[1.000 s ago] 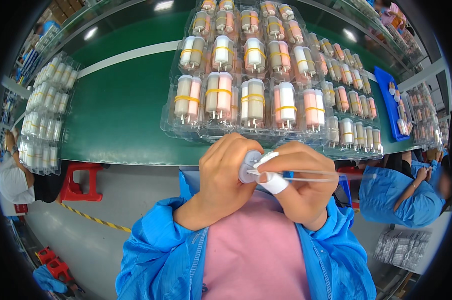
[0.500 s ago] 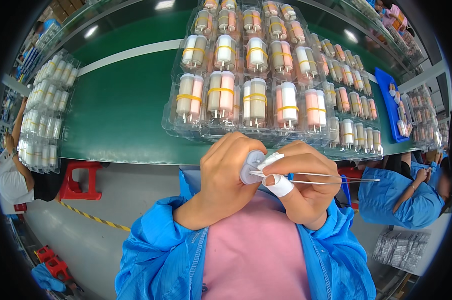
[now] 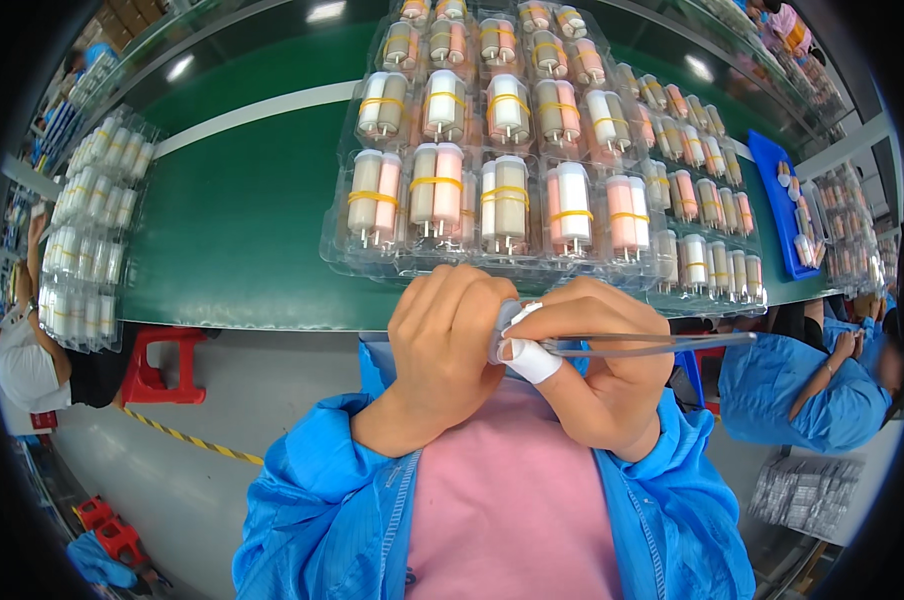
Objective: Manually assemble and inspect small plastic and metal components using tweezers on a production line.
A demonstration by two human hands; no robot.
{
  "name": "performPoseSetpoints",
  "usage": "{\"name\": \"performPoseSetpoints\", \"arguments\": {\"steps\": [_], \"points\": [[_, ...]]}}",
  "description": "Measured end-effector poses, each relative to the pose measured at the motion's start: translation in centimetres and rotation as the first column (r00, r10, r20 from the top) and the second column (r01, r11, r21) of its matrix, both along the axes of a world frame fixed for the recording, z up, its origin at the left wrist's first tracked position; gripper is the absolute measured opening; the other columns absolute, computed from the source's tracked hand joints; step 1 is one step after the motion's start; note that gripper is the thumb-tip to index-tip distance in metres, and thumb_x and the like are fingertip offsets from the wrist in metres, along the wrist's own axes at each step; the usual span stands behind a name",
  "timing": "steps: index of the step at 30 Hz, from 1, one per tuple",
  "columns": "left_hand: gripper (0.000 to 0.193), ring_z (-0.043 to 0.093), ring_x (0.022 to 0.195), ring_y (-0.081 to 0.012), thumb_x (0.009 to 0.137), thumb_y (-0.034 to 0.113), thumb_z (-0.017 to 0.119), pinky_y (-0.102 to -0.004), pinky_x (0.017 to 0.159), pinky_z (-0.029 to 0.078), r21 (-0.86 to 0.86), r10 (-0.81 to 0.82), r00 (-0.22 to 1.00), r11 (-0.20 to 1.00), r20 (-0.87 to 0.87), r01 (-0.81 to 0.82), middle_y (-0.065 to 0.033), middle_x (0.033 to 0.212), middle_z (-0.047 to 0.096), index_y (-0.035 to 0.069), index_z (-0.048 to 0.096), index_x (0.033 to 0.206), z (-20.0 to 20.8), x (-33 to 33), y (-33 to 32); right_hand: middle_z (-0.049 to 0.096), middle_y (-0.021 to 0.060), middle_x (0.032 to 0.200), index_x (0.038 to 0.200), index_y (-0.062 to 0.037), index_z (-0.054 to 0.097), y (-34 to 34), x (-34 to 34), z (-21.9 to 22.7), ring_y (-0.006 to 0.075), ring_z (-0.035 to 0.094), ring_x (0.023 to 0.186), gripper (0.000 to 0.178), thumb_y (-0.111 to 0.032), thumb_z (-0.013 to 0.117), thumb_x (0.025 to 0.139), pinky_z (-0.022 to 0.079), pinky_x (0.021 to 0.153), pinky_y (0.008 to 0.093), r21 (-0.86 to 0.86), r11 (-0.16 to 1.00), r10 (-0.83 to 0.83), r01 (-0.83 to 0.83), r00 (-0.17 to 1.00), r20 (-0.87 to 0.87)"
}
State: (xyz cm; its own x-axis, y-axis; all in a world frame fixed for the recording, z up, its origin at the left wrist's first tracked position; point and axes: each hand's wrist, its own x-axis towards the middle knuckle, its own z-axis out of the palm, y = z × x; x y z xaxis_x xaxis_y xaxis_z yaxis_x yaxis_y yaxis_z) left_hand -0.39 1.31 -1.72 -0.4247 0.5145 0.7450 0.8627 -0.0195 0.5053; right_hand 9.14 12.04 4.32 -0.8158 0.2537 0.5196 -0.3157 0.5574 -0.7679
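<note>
My left hand is closed around a greyish translucent cylinder piece, of which only the end shows beside my fingers. My right hand grips metal tweezers, their shanks sticking out to the right past my knuckles. White wraps cover the right thumb and a fingertip. Both hands meet at the end of the cylinder piece, and the tweezer tips are hidden there. Just beyond them stands a clear plastic tray of banded cylinder bundles in white, pink and grey.
More filled trays stand to the right, near a blue bin with loose cylinders. Others stack at the far left on the green table. A red stool is at lower left. Co-workers sit at both sides.
My left hand has turned, so less of the cylinder's end shows. The tweezers have rolled and swung up slightly, with the right fingers pressed closer to the piece.
</note>
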Motion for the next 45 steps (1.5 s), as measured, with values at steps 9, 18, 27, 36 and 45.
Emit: {"name": "performPoseSetpoints", "arguments": {"steps": [9,18,27,36,45], "points": [[0.031,0.055,0.063,-0.0276,0.057,-0.005,0.074,-0.0343,0.054,0.043,0.124,-0.137,0.913,0.988,0.385,0.097,-0.01,0.074,0.055,0.003,0.056,0.082,1.1,0.9,-0.5,0.067,0.0133,0.083,0.086,0.0007,0.068,0.3,0.4,-1.0,0.0195,0.065,0.073,0.017,0.003,0.072,0.07,0.051,0.064,0.027,-0.22,0.975,-0.04,0.007,0.989,-0.145],[0.032,0.055,0.062,-0.0274,0.058,-0.004,0.074,-0.0343,0.053,0.043,0.133,-0.122,0.94,0.988,0.318,0.083,-0.0107,0.072,0.055,0.003,0.056,0.083,0.8,1.0,-0.1,0.067,0.0134,0.081,0.087,0.0016,0.067,-0.1,0.4,-1.1,0.0198,0.065,0.071,0.016,0.002,0.071,0.071,0.051,0.062,0.0267,-0.201,0.979,-0.046,0.02,0.991,-0.128],[0.03,0.054,0.062,-0.0284,0.058,-0.004,0.072,-0.0354,0.053,0.042,0.108,-0.113,0.949,0.991,0.293,0.084,-0.0108,0.072,0.054,0.002,0.055,0.083,1.1,0.9,-0.2,0.067,0.013,0.079,0.085,0.0018,0.067,0.2,0.2,-1.1,0.0186,0.064,0.07,0.012,0.002,0.069,0.073,0.05,0.06,0.0261,-0.147,0.989,-0.03,0.009,0.99,-0.141],[0.03,0.054,0.062,-0.0286,0.059,-0.003,0.073,-0.0359,0.053,0.042,0.073,-0.07,0.96,0.996,0.27,0.052,-0.0106,0.072,0.054,0.002,0.055,0.083,1.1,0.9,-0.2,0.066,0.0137,0.079,0.087,0.0018,0.066,0.0,0.0,-1.2,0.0185,0.064,0.069,0.013,0.003,0.068,0.074,0.05,0.06,0.0256,-0.169,0.985,-0.047,0.027,0.992,-0.115],[0.03,0.054,0.062,-0.0277,0.059,-0.004,0.073,-0.035,0.053,0.042,0.091,-0.104,0.946,0.993,0.306,0.08,-0.0101,0.072,0.055,0.003,0.055,0.082,1.1,0.9,-0.2,0.066,0.0136,0.08,0.088,0.0018,0.066,0.0,0.2,-1.7,0.0188,0.064,0.071,0.014,0.003,0.068,0.074,0.05,0.061,0.0257,-0.216,0.976,-0.046,0.013,0.988,-0.15]]}}
